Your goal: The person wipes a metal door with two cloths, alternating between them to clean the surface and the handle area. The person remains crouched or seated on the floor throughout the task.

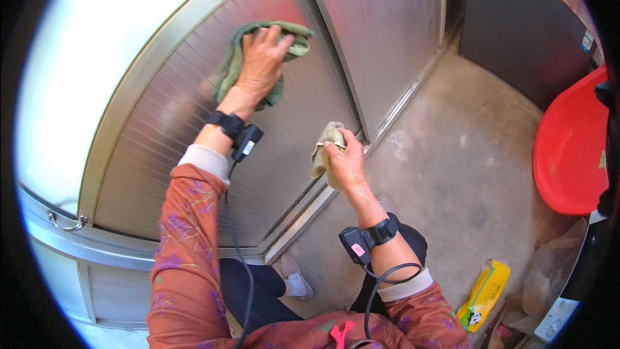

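My left hand point(264, 60) presses a folded green cloth point(232, 70) against the ribbed metal panel of a framed door point(174, 121), fingers spread over the cloth. Lower and to the right, my right hand point(348, 160) grips a smaller beige-green cloth point(320, 157) between thumb and fingers. That cloth is in front of the door's lower frame, near the bottom track; whether it touches the metal I cannot tell. Both wrists bear black straps with small boxes and cables.
A second metal panel point(382, 24) adjoins the door. A red plastic basin point(564, 155) and a dark board point(518, 34) stand at the right. A yellow packet point(487, 293) lies at the lower right by clear plastic bags. A curved metal handle point(68, 223) is at the left.
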Available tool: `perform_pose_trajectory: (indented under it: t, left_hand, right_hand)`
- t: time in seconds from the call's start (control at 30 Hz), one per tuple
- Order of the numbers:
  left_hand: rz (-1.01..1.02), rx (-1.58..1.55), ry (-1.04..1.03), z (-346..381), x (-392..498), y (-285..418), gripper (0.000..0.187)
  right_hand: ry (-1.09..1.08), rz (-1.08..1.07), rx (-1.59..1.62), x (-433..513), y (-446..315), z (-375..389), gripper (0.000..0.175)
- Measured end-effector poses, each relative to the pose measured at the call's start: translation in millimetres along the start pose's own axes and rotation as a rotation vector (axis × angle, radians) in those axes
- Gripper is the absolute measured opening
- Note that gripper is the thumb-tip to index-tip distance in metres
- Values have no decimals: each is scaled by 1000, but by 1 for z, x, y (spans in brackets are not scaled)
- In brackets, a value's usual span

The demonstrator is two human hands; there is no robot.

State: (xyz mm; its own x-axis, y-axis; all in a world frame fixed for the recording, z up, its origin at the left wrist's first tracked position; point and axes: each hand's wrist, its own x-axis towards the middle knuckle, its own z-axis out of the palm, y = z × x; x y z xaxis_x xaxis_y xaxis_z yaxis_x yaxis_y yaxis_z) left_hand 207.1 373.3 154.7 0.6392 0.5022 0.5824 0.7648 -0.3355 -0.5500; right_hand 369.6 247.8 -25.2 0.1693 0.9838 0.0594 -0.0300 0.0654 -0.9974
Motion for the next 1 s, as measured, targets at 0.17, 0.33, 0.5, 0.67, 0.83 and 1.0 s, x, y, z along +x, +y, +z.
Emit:
perform_pose_trajectory:
  t: [0.17, 0.33, 0.5, 0.67, 0.83, 1.0]
  left_hand:
    - [3, -161, -46, 80, -15, 62, 41]
    - [60, -252, -57, 164, -59, 117, 30]
    - [121, -414, -462, 216, -120, 168, 24]
    - [-630, -1681, -759, 167, -201, 205, 42]
    - [-376, -1283, -650, 142, -246, 190, 47]
    - [114, -382, -795, 74, -260, 124, 33]
  right_hand:
    - [29, -14, 4, -2, -3, 0, 48]
    - [23, -35, 0, -3, -4, -1, 45]
    - [51, -70, -19, -3, -1, -1, 45]
    - [41, -76, -127, -4, 1, -3, 46]
    - [70, -93, -70, -1, 1, 3, 45]
    - [54, -39, 18, 3, -2, 4, 42]
